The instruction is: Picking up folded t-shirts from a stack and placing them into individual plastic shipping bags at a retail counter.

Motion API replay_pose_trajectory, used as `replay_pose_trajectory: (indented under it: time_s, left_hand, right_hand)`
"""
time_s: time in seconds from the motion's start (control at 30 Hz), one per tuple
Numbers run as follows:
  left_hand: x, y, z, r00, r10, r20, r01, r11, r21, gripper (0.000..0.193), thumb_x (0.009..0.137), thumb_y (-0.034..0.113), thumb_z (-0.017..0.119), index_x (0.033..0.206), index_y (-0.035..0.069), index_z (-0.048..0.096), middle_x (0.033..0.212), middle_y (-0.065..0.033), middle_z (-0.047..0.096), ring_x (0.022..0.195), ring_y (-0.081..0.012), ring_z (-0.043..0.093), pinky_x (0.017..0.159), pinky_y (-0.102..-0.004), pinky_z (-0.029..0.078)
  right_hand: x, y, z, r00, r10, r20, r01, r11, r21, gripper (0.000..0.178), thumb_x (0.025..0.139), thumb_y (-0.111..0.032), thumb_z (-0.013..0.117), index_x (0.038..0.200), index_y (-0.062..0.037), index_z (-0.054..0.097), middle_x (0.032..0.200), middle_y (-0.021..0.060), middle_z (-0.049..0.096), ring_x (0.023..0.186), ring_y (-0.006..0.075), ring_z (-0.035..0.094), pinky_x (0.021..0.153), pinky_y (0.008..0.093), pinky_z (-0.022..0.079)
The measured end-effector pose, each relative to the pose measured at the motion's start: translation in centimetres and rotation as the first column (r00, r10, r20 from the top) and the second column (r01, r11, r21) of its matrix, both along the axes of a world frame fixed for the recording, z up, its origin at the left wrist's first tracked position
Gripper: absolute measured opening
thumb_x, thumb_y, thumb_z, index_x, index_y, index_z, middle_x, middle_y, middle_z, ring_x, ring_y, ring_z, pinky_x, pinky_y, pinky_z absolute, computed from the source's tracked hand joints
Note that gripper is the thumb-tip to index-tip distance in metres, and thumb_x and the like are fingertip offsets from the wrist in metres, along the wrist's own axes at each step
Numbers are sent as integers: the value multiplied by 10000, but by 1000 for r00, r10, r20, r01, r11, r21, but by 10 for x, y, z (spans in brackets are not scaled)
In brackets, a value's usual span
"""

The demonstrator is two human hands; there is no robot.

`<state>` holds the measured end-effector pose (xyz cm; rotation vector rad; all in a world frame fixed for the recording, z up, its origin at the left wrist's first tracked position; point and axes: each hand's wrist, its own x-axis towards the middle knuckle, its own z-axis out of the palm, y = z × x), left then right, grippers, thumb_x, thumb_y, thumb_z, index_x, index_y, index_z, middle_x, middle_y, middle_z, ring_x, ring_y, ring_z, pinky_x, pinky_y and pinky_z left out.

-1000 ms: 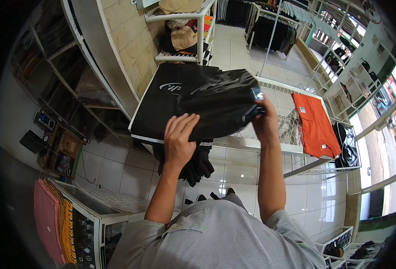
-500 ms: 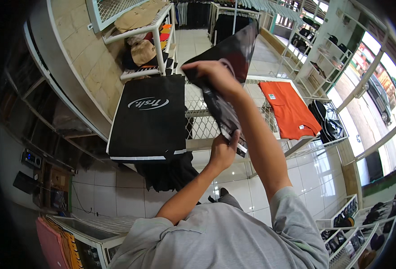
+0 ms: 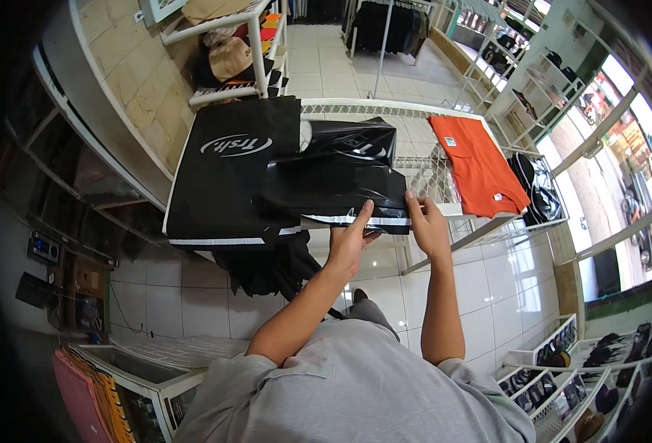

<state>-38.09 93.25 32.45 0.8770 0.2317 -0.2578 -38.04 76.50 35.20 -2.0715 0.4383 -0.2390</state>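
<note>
A: Hands, both bare, are working at the near edge of a white wire-mesh table (image 3: pixel 444 173), seen from a head camera looking down.

B: What are they holding?

A: A glossy black plastic mailer bag (image 3: pixel 333 184), lying flat on the table and overlapping a larger flat black bag with a white logo (image 3: pixel 226 166) to its left. The left hand (image 3: pixel 349 240) is pinching the bag's near edge, thumb underneath and index finger stretching up along the white adhesive strip (image 3: pixel 355 220). The right hand (image 3: pixel 428 225) is gripping the bag's right near corner, fingertips curling over the strip.

B: So which step does this look like?

A: Judging by the grip, the person is closing the bag's mouth: the flap strip is sitting along the near edge and both hands are lining it up.

B: And the next move?

A: It likely calls for pressing the strip down evenly along its length, keeping the slick plastic from wrinkling or sliding off the table's edge.

B: Anything else nearby?

A: A folded orange T-shirt (image 3: pixel 473 162) is lying further right on the mesh, well apart. A white shelf holding caps (image 3: pixel 233 52) is standing beyond the table.
</note>
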Motion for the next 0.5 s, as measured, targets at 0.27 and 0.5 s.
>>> replay_pose_trajectory:
  time_s: [0.27, 0.5]
  left_hand:
    - [-34, 26, 8, 781, -624, -20, 562, 690, 456, 428, 958, 304, 748, 1287, 42, 669, 1150, -57, 725, 1025, -156, 695, 812, -292, 538]
    - [-44, 123, 72, 784, -472, 404, 99, 737, 669, 131, 913, 93, 755, 1005, 1, 772, 795, -32, 740, 659, -90, 639, 596, -254, 497]
  right_hand:
    - [11, -14, -17, 977, 161, 143, -208, 876, 434, 218, 927, -229, 772, 885, -26, 706, 744, -40, 615, 659, 36, 502, 584, 222, 365]
    - [-6, -33, -41, 981, 75, 179, -131, 937, 323, 182, 944, -144, 733, 884, 20, 681, 761, 11, 677, 687, 61, 582, 624, 235, 449]
